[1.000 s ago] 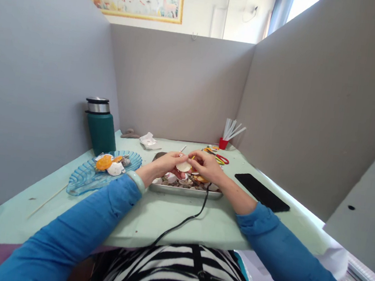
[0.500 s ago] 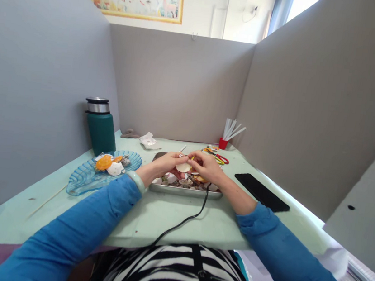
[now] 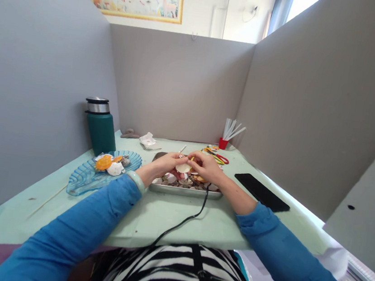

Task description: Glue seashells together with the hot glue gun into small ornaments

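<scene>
Over a metal tray (image 3: 186, 192) of shells and small stones, my two hands meet close together. My left hand (image 3: 170, 162) is closed on a pale, flat seashell (image 3: 183, 168), its thumb on the upper edge. My right hand (image 3: 205, 165) pinches at the shell's right edge, where a small yellow piece shows by the fingertips; what exactly it grips is too small to make out. A tiny white piece with dark marks sits at the top of the shell, near the left thumb.
To the left, a blue glass plate (image 3: 81, 181) bears orange and white shells, with a green bottle (image 3: 100, 130) behind it. Scissors (image 3: 221, 158) and a red cup (image 3: 223, 143) of white sticks stand beyond. A black phone-like slab (image 3: 261, 192) lies right. A black cord (image 3: 180, 222) crosses the front.
</scene>
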Demonstrator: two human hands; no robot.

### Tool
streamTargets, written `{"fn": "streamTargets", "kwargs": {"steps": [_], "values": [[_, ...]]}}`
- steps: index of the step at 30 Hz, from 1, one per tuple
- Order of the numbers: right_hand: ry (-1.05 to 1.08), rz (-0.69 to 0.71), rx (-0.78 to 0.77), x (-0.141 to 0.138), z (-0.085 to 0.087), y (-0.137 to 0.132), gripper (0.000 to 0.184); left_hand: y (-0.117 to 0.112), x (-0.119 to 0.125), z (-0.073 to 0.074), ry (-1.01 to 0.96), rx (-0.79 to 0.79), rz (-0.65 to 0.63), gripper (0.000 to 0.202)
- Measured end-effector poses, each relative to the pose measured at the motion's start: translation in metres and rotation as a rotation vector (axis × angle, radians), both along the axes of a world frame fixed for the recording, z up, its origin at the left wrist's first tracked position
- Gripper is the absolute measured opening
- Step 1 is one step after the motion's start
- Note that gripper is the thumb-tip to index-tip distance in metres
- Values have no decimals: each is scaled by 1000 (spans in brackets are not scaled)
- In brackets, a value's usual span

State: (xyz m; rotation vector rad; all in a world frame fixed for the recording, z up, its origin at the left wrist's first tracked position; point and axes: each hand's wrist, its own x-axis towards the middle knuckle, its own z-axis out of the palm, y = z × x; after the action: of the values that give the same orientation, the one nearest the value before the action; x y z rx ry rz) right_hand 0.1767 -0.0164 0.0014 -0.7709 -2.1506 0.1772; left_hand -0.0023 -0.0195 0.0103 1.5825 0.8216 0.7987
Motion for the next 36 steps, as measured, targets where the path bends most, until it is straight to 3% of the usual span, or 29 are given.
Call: {"fn": "streamTargets", "kwargs": {"steps": [36], "values": [[-120, -48, 34, 2, -6, 7, 19, -5, 2, 4, 73, -26, 23, 26]]}}
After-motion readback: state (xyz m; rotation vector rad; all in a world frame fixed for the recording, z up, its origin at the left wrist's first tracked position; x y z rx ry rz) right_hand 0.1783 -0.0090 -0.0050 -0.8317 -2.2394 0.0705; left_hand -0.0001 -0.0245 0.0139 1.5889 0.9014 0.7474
